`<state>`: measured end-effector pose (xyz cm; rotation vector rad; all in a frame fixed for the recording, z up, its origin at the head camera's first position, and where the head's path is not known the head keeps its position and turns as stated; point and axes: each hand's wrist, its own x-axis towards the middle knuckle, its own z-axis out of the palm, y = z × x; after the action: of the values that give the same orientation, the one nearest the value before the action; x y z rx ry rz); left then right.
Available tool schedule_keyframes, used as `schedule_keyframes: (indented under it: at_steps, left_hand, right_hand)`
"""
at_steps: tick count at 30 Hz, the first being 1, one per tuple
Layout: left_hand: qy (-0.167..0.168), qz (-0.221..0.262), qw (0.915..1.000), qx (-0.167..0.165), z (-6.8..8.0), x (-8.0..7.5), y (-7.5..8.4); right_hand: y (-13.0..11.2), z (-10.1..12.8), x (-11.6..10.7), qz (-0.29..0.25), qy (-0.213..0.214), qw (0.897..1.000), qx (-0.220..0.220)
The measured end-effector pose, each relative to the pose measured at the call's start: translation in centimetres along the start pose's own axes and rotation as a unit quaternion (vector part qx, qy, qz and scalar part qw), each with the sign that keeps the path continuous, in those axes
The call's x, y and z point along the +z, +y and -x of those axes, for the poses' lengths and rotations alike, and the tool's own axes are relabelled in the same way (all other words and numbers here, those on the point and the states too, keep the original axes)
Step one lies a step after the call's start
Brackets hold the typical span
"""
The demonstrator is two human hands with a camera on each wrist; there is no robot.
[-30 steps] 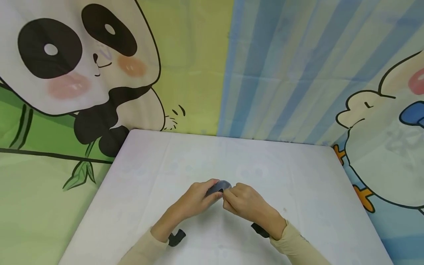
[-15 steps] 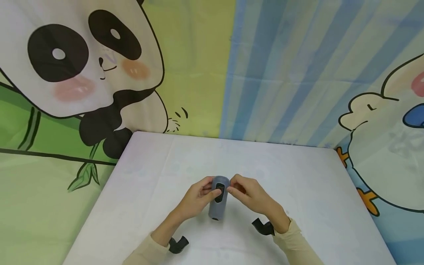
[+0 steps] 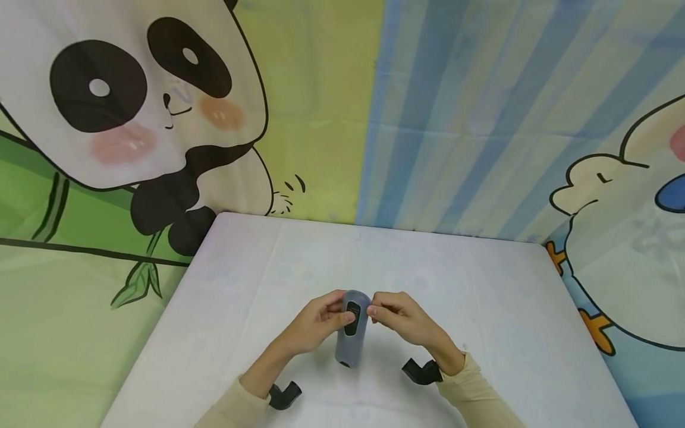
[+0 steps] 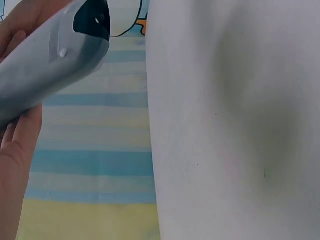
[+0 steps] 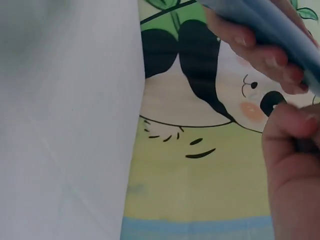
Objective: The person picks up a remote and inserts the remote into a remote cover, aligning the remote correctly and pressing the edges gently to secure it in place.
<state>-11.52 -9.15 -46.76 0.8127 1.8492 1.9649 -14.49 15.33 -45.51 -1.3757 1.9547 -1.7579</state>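
Observation:
A grey, rounded cylindrical device (image 3: pixel 351 328) with a black oval panel on its upper face is held above the white table (image 3: pixel 481 297), near its middle. My left hand (image 3: pixel 316 324) grips its upper part from the left, thumb beside the panel. My right hand (image 3: pixel 398 318) pinches its top from the right with fingertips. The left wrist view shows the grey device (image 4: pixel 47 60) with a dark opening at its end, held in my left hand (image 4: pixel 17 165). In the right wrist view the device (image 5: pixel 260 25) crosses the top, with fingers (image 5: pixel 255 47) under it.
Black wrist mounts (image 3: pixel 285 395) (image 3: pixel 423 371) sit under both forearms in beige sleeves. Cartoon cloth hangs behind the table: a panda (image 3: pixel 134 101) on the left, blue stripes (image 3: pixel 481 113) in the middle, a duck (image 3: pixel 621 196) on the right. The table's far edge (image 3: pixel 374 226) meets the backdrop.
The device was mostly hidden between my hands a second ago; it is turned lengthwise now, its body and black panel showing. Both hands have stayed near the same spot.

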Motion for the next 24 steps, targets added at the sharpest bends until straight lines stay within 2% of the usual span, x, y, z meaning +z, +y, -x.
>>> schedule_keyframes:
  at_steps: [5, 8, 12, 14, 18, 21, 24]
  left_hand:
    - [0.067, -0.009, 0.9974, -0.025, -0.5, 0.0, -0.3]
    - [0.093, -0.009, 0.9949, -0.037, -0.8, 0.1, -0.6]
    - [0.121, -0.03, 0.9913, -0.041, -1.3, 0.2, -0.7]
    - [0.123, -0.042, 0.9908, -0.037, -1.5, 0.2, -0.8]
    - [0.102, -0.071, 0.992, -0.025, -1.9, 0.5, -0.9]
    - [0.083, -0.091, 0.9922, -0.019, -2.0, 0.8, -1.1]
    - [0.063, -0.114, 0.9914, 0.007, -2.2, 1.1, -1.3]
  right_hand:
    - [0.5, -0.2, 0.5, 0.057, 0.056, 0.996, 0.044]
    - [0.8, 0.2, 0.8, 0.058, 0.064, 0.993, 0.08]
    - [1.0, 1.1, 1.2, 0.041, 0.068, 0.985, 0.15]
    - [1.1, 1.5, 1.4, 0.025, 0.071, 0.98, 0.185]
    - [1.3, 2.1, 1.6, -0.025, 0.092, 0.967, 0.238]
    - [1.4, 2.4, 1.8, -0.073, 0.112, 0.956, 0.261]
    - [1.4, 2.7, 1.9, -0.115, 0.14, 0.944, 0.274]
